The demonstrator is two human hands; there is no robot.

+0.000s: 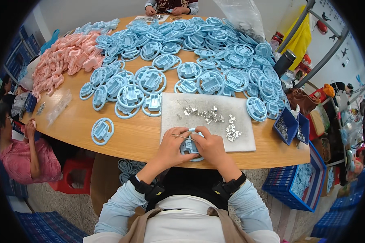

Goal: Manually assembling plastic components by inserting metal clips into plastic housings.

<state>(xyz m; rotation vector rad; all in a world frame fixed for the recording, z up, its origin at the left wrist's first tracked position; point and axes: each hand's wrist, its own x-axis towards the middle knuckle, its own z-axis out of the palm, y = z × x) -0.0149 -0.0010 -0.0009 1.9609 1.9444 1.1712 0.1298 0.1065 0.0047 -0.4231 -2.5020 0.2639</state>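
Note:
At the table's near edge, my left hand (pixel 172 146) is closed around the left side of a light blue round plastic part (pixel 189 146) with a recessed middle. My right hand (pixel 211 148) grips its right side, fingertips bent over the top. A thin metal tool (pixel 181 137), perhaps tweezers, lies across the left fingers toward the right fingertips; which hand holds it I cannot tell. The part rests over the lower edge of a white foam mat (pixel 172 117). Small shiny metal pieces (pixel 210 116) are scattered on the mat, with another cluster (pixel 232 130) nearer its right side.
A large heap of light blue parts (pixel 150 50) and a pink heap (pixel 71 56) cover the table's far side. One blue part (pixel 102 131) lies alone at left. Dark blue bins (pixel 286 126) stand at right, above a blue crate (pixel 286 185). Other people (pixel 28 158) sit left and opposite.

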